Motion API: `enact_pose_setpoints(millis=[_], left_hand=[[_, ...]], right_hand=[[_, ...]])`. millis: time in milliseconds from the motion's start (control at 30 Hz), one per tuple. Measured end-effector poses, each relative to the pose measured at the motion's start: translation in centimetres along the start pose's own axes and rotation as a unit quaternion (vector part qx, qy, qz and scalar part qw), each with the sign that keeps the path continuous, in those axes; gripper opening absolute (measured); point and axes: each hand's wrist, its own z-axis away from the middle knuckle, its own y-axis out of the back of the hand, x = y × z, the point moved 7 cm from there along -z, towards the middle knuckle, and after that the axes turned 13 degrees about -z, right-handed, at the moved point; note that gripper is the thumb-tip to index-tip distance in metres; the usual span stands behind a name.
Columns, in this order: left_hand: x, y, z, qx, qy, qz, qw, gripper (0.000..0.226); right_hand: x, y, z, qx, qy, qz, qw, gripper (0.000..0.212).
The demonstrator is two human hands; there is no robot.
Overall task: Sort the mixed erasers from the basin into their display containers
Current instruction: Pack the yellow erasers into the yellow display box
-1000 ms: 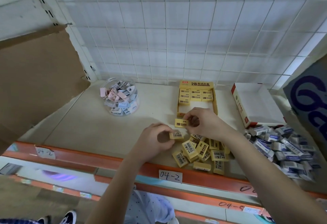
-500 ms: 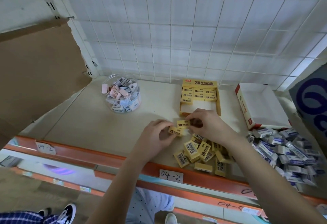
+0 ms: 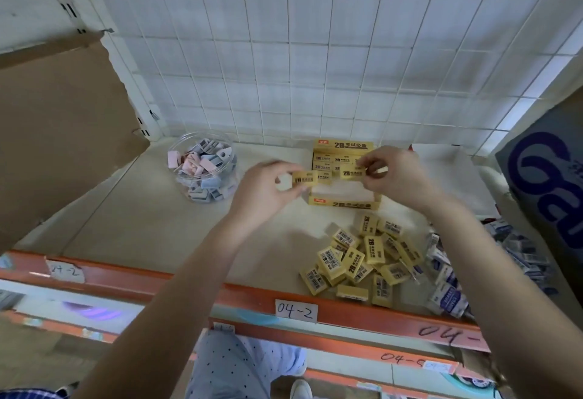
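Observation:
My left hand [image 3: 265, 190] pinches a yellow 2B eraser [image 3: 304, 177] just left of the yellow display box [image 3: 344, 201]. My right hand [image 3: 394, 174] holds a second yellow eraser [image 3: 351, 173] over the box's open middle. Inside the box, yellow erasers fill the back rows and the front part shows white bottom. A loose pile of yellow erasers [image 3: 366, 259] lies on the shelf near the front edge. To its right lies a heap of blue-and-white erasers [image 3: 448, 285].
A clear round tub [image 3: 202, 168] of pink and grey erasers stands at the back left. A white open box [image 3: 448, 171] sits behind my right arm. Brown cardboard [image 3: 56, 121] hangs at the left, a blue printed carton [image 3: 549, 184] at the right. The orange shelf rail [image 3: 220, 297] carries paper labels.
Both hands have lifted from the loose pile and moved back toward the yellow display box, each carrying a yellow eraser. The camera has tilted, so the shelf looks closer.

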Motion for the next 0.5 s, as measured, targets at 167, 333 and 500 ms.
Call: enact_pose_setpoints(millis=[167,333,500], left_hand=[[3.0,-1.2,-5.1,-0.06,-0.03,-0.081,0.994,0.035],[4.8,-4.9,-6.4,-0.136,-0.083,-0.198,0.967,0.036],[5.1,-6.9,-6.4,-0.112,-0.118,-0.226,0.96,0.035]], right_hand=[[2.1,0.4,-2.4,-0.021,-0.068,0.099,0.993,0.032],[3.5,0.1,-2.4,-0.046,-0.075,0.16,0.983,0.036],[4.1,-0.2,-2.2,-0.051,-0.061,0.176,0.981,0.034]])
